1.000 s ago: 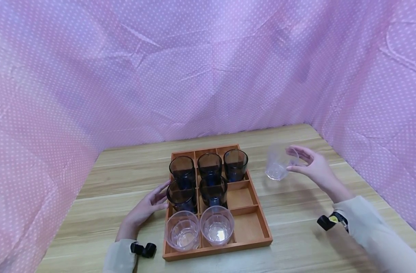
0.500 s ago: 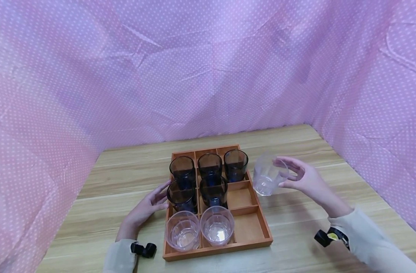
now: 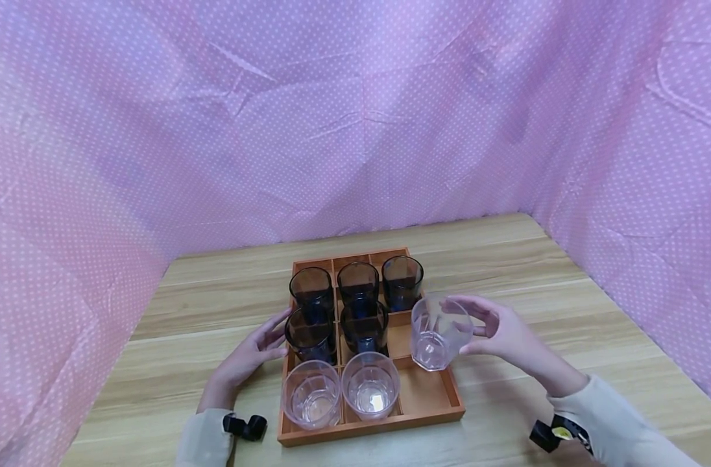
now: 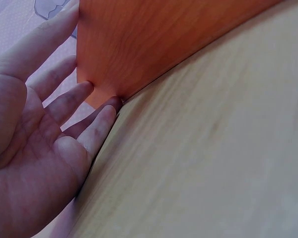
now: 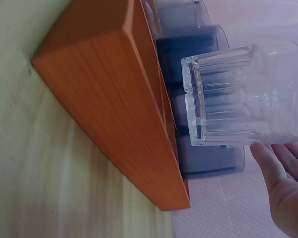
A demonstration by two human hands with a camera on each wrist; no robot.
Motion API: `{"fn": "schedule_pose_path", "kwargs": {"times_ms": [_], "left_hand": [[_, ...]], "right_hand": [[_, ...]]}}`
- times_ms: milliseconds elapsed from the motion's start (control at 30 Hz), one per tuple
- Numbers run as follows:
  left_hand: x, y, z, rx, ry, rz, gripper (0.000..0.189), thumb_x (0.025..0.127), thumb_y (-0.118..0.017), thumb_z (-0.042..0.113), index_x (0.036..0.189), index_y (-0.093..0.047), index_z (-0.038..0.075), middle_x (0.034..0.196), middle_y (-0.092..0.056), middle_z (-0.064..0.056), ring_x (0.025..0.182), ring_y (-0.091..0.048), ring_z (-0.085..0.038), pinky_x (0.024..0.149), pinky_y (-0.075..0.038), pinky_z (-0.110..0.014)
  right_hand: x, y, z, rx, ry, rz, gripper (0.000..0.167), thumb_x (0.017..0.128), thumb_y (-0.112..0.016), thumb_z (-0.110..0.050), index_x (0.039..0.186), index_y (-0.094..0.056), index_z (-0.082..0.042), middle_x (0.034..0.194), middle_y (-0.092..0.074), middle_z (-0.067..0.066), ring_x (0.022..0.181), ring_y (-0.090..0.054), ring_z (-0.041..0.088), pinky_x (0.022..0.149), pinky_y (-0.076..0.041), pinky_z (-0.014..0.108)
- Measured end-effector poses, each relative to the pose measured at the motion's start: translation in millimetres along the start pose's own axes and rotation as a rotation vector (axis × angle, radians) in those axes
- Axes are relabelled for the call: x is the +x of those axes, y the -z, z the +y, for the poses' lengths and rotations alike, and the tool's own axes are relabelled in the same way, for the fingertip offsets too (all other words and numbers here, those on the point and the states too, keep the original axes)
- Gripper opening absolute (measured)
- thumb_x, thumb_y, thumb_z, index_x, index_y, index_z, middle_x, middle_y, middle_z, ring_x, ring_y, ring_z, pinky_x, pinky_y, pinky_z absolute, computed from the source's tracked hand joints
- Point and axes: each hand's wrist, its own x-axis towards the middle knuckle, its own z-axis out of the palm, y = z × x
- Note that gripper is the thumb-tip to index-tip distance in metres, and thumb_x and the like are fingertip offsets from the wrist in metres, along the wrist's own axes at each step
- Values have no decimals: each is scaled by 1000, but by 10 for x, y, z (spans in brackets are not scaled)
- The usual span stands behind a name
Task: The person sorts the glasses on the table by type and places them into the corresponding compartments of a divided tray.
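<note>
My right hand (image 3: 498,331) holds a clear plastic cup (image 3: 434,337) near its rim, thumb on one side and fingers on the other. The cup is raised over the right column of a wooden divided tray (image 3: 373,426); in the right wrist view the cup's ribbed base (image 5: 193,99) faces the tray. On the tray's left side, my left hand (image 3: 250,353) lies with relaxed fingers, and in the left wrist view its fingertips (image 4: 84,89) touch the wooden side wall. Two more clear cups, left (image 3: 313,395) and middle (image 3: 371,387), stand in the front row.
Several dark tinted cups fill the tray's back row and two middle-row places, among them one at the right (image 3: 402,283). A light wooden table (image 3: 215,298) lies under the tray. Pink dotted cloth (image 3: 355,130) hangs behind and at both sides.
My right hand has carried the clear cup leftward and toward me, from above the table at the right to over the tray. My left hand has stayed in place.
</note>
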Motion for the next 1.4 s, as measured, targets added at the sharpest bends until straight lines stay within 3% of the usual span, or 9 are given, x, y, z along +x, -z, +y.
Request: {"fn": "schedule_pose_path", "kwargs": {"times_ms": [100, 300, 467, 567, 700, 767, 1133, 1233, 1400], "left_hand": [[1, 3, 8, 8, 4, 2, 76, 95, -60, 14, 156, -15, 12, 162, -13, -20, 145, -18, -46, 112, -26, -51], [-1, 2, 17, 17, 1, -1, 76, 95, -60, 14, 156, -15, 13, 162, -12, -20, 145, -19, -46, 112, -28, -47], [-4, -4, 11, 21, 4, -5, 76, 95, -60, 14, 156, -15, 13, 162, -12, -21, 145, -20, -46, 112, -26, -51], [1, -4, 10, 16, 7, -2, 76, 95, -61, 14, 156, -15, 13, 161, -13, -21, 145, -20, -45, 113, -32, -39], [12, 3, 8, 5, -1, -3, 77, 95, -61, 12, 156, -15, 11, 161, -14, -22, 145, -19, -46, 105, -37, -17], [14, 7, 4, 2, -2, -4, 77, 95, -61, 13, 156, -15, 11, 161, -13, -22, 145, -19, -46, 103, -36, -13], [-15, 9, -18, 5, -6, -2, 76, 95, -61, 13, 156, -16, 12, 162, -12, -20, 145, -20, -46, 109, -37, -22], [-15, 7, -15, 8, -4, 0, 76, 95, -61, 14, 156, -15, 12, 161, -13, -21, 145, -20, -46, 112, -34, -36], [4, 9, -14, 18, -7, -3, 76, 95, -60, 14, 156, -15, 12, 160, -15, -23, 145, -20, -47, 111, -24, -57]], "right_hand": [[-20, -58, -4, 21, -22, -16, 69, 78, -71, 10, 138, -36, 16, 134, -58, -16, 119, -60, 5, 90, -53, 24], [-55, -166, 16, 77, -56, -59, 69, 80, -72, 5, 139, -37, 11, 136, -58, -11, 119, -61, 9, 89, -54, 25], [-71, -228, 67, 87, -41, -85, 70, 78, -73, 6, 137, -36, 16, 136, -59, -11, 122, -58, 7, 94, -51, 24], [-85, -250, 91, 78, -33, -93, 71, 78, -74, 7, 137, -36, 17, 135, -59, -12, 122, -58, 6, 92, -52, 24], [-108, -281, 122, 37, -49, -97, 71, 77, -75, 5, 138, -39, 14, 136, -58, -10, 123, -57, 3, 92, -52, 23], [-119, -293, 139, 17, -58, -93, 71, 77, -75, 3, 138, -40, 12, 138, -58, -6, 123, -55, 1, 92, -51, 23], [-170, -312, 237, -21, -100, -75, 73, 76, -76, 3, 139, -39, 11, 141, -48, 26, 124, -54, -2, 94, -50, 20], [-183, -317, 259, -33, -113, -72, 73, 76, -76, 3, 139, -39, 11, 140, -44, 34, 123, -53, -3, 94, -49, 20], [-200, -320, 286, -42, -143, -71, 72, 76, -77, 1, 139, -42, 8, 140, -44, 34, 122, -53, -5, 94, -49, 19]]}}
